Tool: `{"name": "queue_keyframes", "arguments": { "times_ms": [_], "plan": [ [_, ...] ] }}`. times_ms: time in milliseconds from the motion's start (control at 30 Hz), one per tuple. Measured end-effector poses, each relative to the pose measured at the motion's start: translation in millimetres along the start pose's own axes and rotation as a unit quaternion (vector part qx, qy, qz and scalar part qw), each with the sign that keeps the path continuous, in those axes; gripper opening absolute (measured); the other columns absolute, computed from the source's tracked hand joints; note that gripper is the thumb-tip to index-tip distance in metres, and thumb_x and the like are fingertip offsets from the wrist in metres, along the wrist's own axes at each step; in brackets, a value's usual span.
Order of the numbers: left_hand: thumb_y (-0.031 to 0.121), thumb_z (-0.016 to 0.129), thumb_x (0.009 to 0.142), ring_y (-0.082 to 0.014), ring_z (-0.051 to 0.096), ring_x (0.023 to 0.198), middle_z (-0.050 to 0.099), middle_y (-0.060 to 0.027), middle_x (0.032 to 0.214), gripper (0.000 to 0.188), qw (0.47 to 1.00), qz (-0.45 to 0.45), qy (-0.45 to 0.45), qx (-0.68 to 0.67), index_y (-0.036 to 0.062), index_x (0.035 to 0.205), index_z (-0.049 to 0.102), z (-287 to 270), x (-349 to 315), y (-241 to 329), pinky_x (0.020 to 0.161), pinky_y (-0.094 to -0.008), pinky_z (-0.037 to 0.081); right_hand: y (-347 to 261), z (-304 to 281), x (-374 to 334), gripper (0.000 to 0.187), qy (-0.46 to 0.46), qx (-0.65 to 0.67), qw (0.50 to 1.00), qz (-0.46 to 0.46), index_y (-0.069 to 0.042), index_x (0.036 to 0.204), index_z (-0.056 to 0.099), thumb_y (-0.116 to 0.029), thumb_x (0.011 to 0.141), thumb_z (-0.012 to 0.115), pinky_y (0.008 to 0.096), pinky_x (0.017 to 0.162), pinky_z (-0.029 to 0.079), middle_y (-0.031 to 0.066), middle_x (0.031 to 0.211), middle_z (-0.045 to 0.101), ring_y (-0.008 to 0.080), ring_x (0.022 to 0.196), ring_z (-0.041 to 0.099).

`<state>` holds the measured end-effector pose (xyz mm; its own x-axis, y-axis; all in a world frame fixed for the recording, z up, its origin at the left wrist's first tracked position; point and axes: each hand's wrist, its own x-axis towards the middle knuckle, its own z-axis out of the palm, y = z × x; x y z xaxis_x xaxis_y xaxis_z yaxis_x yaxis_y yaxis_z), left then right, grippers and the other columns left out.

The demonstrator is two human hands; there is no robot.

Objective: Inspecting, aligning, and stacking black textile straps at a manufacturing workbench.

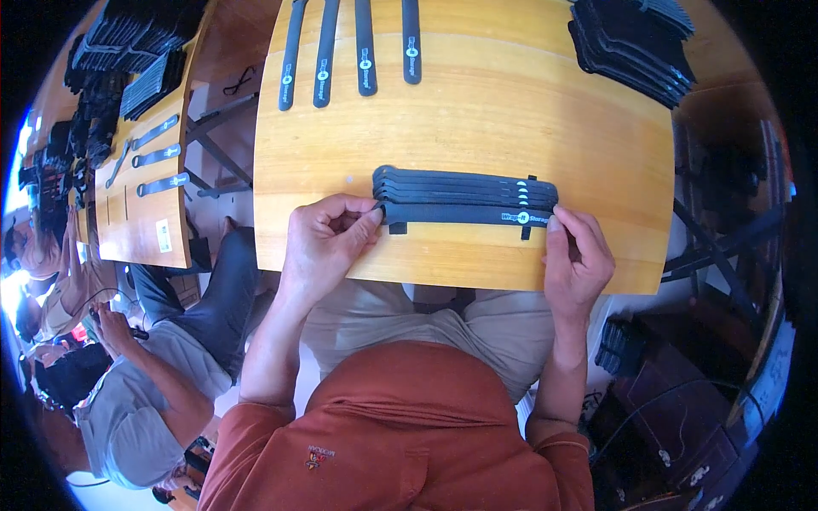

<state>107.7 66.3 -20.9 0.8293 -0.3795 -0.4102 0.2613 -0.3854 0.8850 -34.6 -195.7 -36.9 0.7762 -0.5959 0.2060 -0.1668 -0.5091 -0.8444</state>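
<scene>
A row of several black storage straps (460,185) lies overlapped on the wooden table in front of me, with white print near the right ends. Closest to me is one black strap (452,214), stretched straight along the row's near edge. My left hand (335,236) pinches its left end between thumb and fingers. At its right end, my right hand (579,251) has thumb and fingers closed on the tip. Small black tabs (398,228) stick out from under the straps on the near side.
Separate black straps (324,55) lie lengthwise at the table's far side. A pile of black straps (630,51) sits at the far right corner. On the left, another table (128,230) holds straps and stacks, and a seated person (162,375) works beside it.
</scene>
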Motion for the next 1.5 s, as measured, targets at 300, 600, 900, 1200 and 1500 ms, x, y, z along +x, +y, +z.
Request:
{"name": "queue_keyframes", "arguments": {
  "times_ms": [300, 600, 900, 1200, 1500],
  "plan": [
    [0.003, 0.07, 0.095, -0.0029, 0.06, 0.068, 0.069, -0.0018, 0.077, 0.011, 1.0, -0.02, 0.0, -0.016, -0.0049, 0.102, 0.072, 2.2, 1.1, 5.5, 0.061, -0.0186, 0.049, -1.7, -1.8, 1.5, 0.014, -0.003, -0.016, 1.0, -0.009, 0.003, 0.104, 0.072, 0.001, 0.091, 0.068, 0.0235, 0.061, 0.047, 0.0111, 0.089, 0.069, 0.0129, 0.073, 0.062],
    [0.002, 0.071, 0.093, -0.0032, 0.06, 0.068, 0.07, -0.0029, 0.078, 0.011, 1.0, -0.018, 0.0, -0.025, -0.0046, 0.102, 0.073, 1.1, 0.7, 3.4, 0.061, -0.0185, 0.05, -0.2, -1.6, 1.1, 0.014, -0.011, -0.011, 1.0, 0.004, 0.004, 0.104, 0.072, 0.001, 0.091, 0.068, 0.0251, 0.064, 0.05, 0.012, 0.091, 0.069, 0.0141, 0.077, 0.065],
    [0.003, 0.072, 0.093, -0.0033, 0.06, 0.067, 0.071, -0.0031, 0.077, 0.01, 1.0, -0.007, 0.0, -0.023, -0.0044, 0.1, 0.074, 1.0, 1.6, 0.0, 0.059, -0.0185, 0.048, -1.1, -1.9, 2.5, 0.014, -0.008, -0.014, 1.0, 0.002, 0.004, 0.103, 0.072, 0.002, 0.09, 0.068, 0.0252, 0.065, 0.05, 0.0125, 0.091, 0.07, 0.0149, 0.077, 0.065],
    [0.003, 0.072, 0.092, -0.0031, 0.06, 0.067, 0.07, -0.0026, 0.076, 0.011, 1.0, -0.013, 0.011, -0.02, -0.0049, 0.099, 0.074, 2.5, 1.3, 0.6, 0.059, -0.0186, 0.047, 3.9, 0.9, 3.1, 0.014, 0.011, -0.022, 0.999, -0.044, 0.002, 0.102, 0.073, 0.004, 0.089, 0.069, 0.0232, 0.057, 0.045, 0.0099, 0.086, 0.069, 0.0116, 0.069, 0.06],
    [0.004, 0.072, 0.093, -0.0039, 0.061, 0.067, 0.071, -0.0033, 0.076, 0.011, 1.0, -0.017, 0.012, -0.021, -0.005, 0.099, 0.073, 3.5, 1.6, 1.6, 0.061, -0.019, 0.05, 4.9, 3.1, 2.8, 0.014, 0.02, -0.023, 0.998, -0.053, 0.002, 0.102, 0.073, 0.004, 0.089, 0.069, 0.024, 0.056, 0.046, 0.0098, 0.086, 0.069, 0.011, 0.067, 0.06]
  ]
}}
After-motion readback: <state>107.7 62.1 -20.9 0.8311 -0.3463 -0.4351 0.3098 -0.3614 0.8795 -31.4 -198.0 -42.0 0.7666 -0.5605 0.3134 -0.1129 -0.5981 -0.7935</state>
